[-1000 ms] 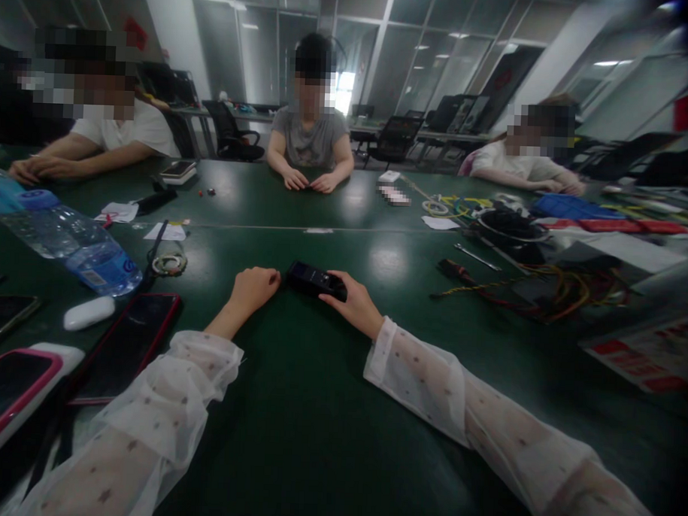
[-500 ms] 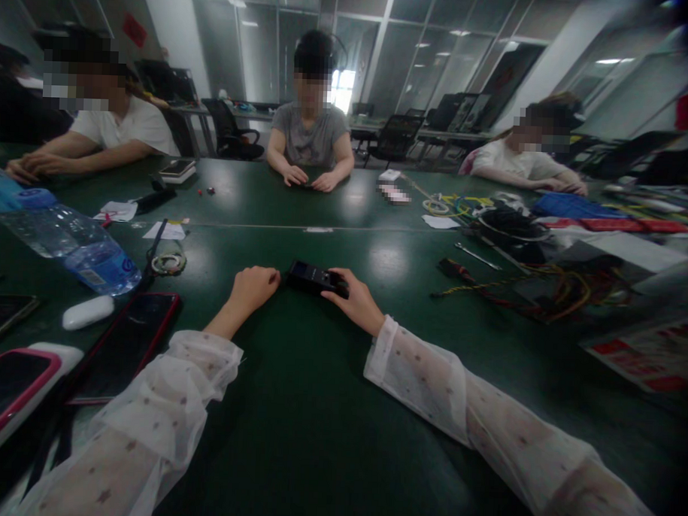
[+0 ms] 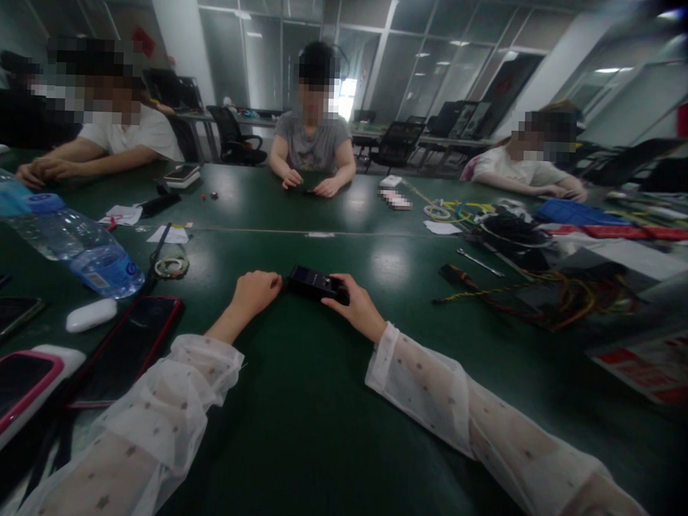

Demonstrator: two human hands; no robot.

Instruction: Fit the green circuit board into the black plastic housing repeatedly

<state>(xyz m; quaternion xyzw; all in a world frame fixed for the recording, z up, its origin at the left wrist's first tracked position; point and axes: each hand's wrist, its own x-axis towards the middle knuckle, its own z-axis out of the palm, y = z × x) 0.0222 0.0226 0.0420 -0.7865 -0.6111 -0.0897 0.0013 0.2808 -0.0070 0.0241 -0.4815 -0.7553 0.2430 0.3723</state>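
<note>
A small black handheld device (image 3: 312, 282) with a little screen and buttons rests on the dark green table (image 3: 294, 407) in front of me. The fingers and thumb of my right hand (image 3: 351, 303) are wrapped round its right end. Just off the device's left end is my left hand (image 3: 257, 291), closed with its fingers curled in. What those fingers hold, if anything, is hidden from this angle.
At left stand water bottles (image 3: 90, 249), with phones (image 3: 129, 348) and a white case (image 3: 91, 315) nearby. Bundled cables (image 3: 568, 296), a wrench (image 3: 479, 261) and a blue item (image 3: 582, 212) lie at right. Three people sit across, one directly opposite (image 3: 314, 148).
The whole view has shifted slightly, so things appear a little lower. Both my hands keep their places by the device. The person opposite has lifted one hand slightly.
</note>
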